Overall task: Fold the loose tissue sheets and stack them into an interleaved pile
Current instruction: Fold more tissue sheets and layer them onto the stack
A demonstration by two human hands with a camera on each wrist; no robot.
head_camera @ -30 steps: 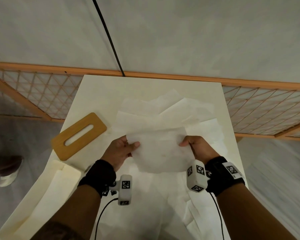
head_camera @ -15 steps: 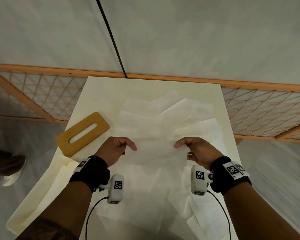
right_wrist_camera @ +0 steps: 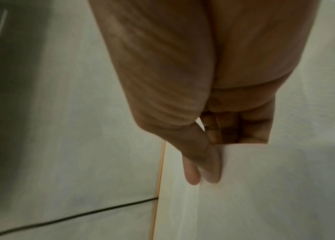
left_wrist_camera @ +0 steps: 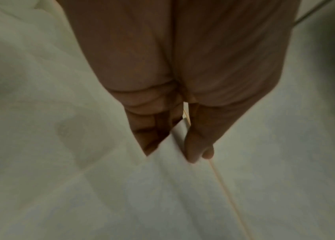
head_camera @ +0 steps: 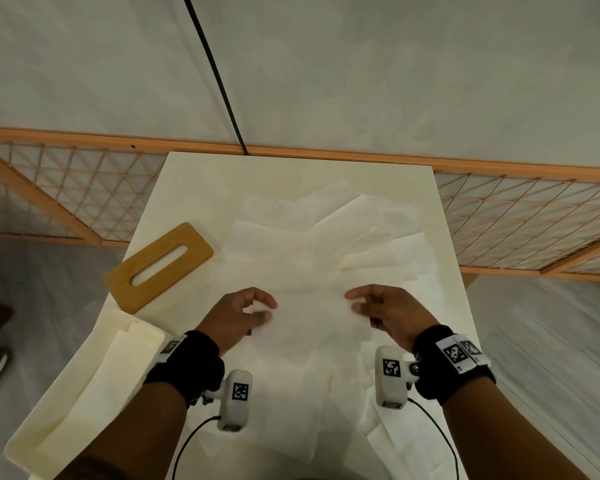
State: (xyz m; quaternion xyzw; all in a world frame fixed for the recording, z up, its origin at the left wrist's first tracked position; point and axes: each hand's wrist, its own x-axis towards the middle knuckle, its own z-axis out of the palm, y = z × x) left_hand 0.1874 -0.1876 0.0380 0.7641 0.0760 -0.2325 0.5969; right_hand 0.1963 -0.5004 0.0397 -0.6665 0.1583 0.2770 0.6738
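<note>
While I've got one tissue sheet stretched between both hands over the middle of the table, I reckon I'm mid-fold on it. My left hand pinches the sheet's left edge betw. thumb & forefinger; the left wrist view shows paper caught in that pinch. My right hand pinches the right edge the same way, other fingers curled.

Next, I'd say: bring the pinched edge over to meet the opposite one, keep both sides level, then press the crease flat.

Room: the loose tissue sheets lie spread under & beyond, reaching close to the table's right edge, so a careless sweep could drag some off. The wooden lid sits left, near that edge, well apart from my hands. A cream box juts off the near-left corner.
</note>
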